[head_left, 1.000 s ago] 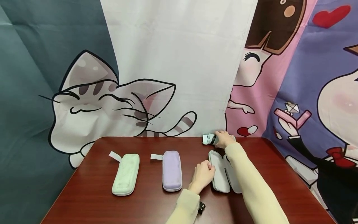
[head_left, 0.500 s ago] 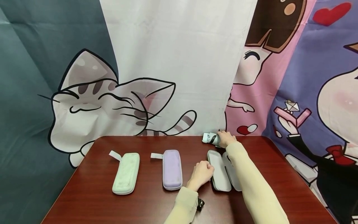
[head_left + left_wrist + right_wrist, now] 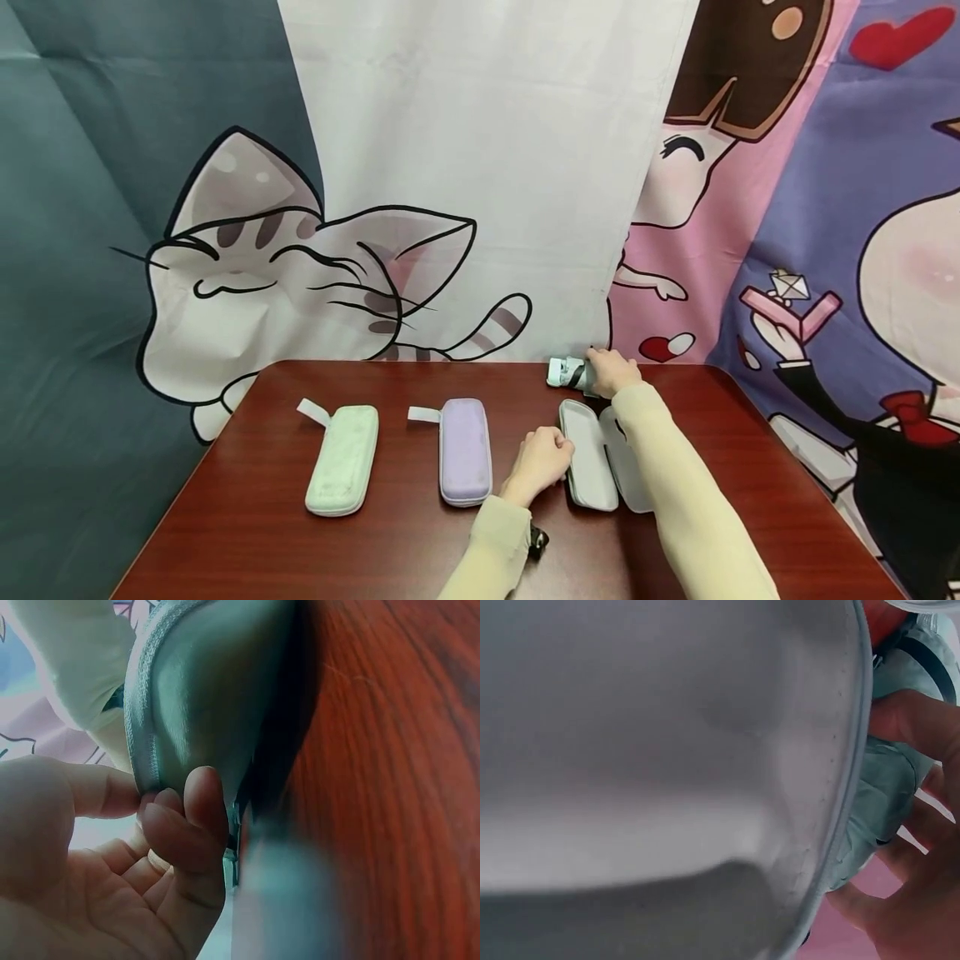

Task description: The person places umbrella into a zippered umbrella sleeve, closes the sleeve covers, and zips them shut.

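Left hand (image 3: 537,460): pinching the rim of the open case (image 3: 592,467).
Right hand (image 3: 613,372): grasping the pale-blue bundle (image 3: 562,372), at the case's eleven o'clock.
Change: barely any; handling seems paused.

Grey case (image 3: 588,458); teal bundle (image 3: 885,784), black band (image 3: 931,661); mint case (image 3: 342,461); lilac case (image 3: 465,452).

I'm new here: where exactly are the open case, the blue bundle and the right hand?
Open case (image 3: 588,458): head view, on the inside of its left half.
Blue bundle (image 3: 883,780): right wrist view, on its fabric below the thumb.
Right hand (image 3: 613,372): head view, on its back.
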### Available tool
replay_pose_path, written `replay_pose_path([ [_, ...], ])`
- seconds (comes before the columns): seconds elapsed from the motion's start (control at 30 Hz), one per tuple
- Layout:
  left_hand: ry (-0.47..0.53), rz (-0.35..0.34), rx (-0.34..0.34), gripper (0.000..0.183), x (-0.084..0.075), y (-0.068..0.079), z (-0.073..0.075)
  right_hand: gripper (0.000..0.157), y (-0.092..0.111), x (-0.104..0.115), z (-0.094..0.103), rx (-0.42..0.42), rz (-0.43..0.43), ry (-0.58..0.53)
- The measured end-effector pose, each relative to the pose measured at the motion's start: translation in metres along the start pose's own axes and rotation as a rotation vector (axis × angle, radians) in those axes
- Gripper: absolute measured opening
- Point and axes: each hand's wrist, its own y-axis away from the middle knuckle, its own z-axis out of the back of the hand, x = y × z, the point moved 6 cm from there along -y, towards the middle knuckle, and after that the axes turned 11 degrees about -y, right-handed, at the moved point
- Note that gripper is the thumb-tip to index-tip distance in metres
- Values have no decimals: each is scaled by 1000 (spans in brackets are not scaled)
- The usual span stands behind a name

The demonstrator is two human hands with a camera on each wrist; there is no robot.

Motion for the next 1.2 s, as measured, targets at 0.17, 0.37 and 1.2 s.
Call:
replay_pose_path([
  [0.17,9,3,-13,21,-2,-1,2,51,7,4,13,-58,45,51],
  [0.37,25,8,8,22,-2,0,2,56,17,16,30,-114,98,90],
  [1.2,54,9,21,21,0,0,2,57,86,30,79,-270,-58,-124],
])
